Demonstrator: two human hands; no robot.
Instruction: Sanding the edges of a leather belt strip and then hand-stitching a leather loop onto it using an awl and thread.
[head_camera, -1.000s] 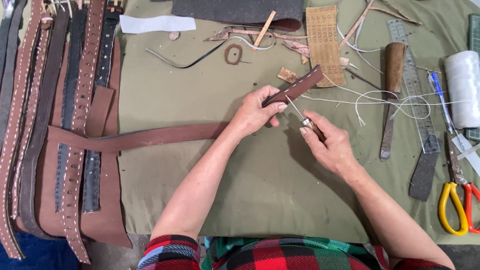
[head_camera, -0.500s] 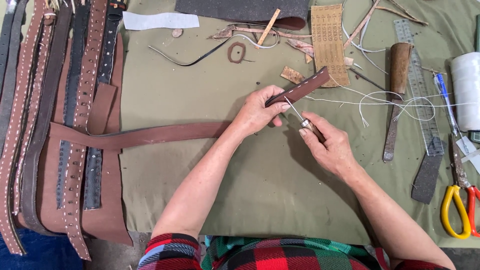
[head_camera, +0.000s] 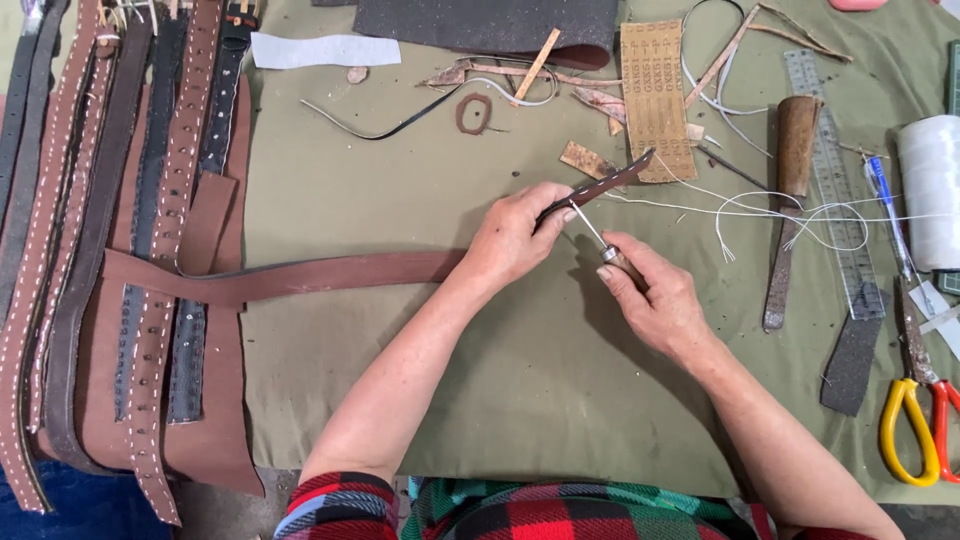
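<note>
My left hand (head_camera: 515, 235) grips a long brown leather strap (head_camera: 330, 275) near its end, whose tip (head_camera: 615, 177) sticks up to the right past my fingers. My right hand (head_camera: 660, 300) holds a small awl (head_camera: 595, 238) with a wooden handle and a thin metal shaft. The awl's point meets the strap's edge just beside my left thumb. White thread (head_camera: 760, 210) trails from the strap end across the green cloth toward a white thread spool (head_camera: 930, 195).
Several leather belts (head_camera: 120, 250) lie stacked at the left. At the right lie a wooden-handled tool (head_camera: 790, 200), a metal ruler (head_camera: 835, 215), a dark abrasive strip (head_camera: 852, 362) and yellow-handled scissors (head_camera: 910, 420). Leather scraps and a tan perforated piece (head_camera: 655, 95) lie at the back.
Both hands stay almost in place. The strap end and the awl have shifted slightly, the awl's point still at the strap's edge.
</note>
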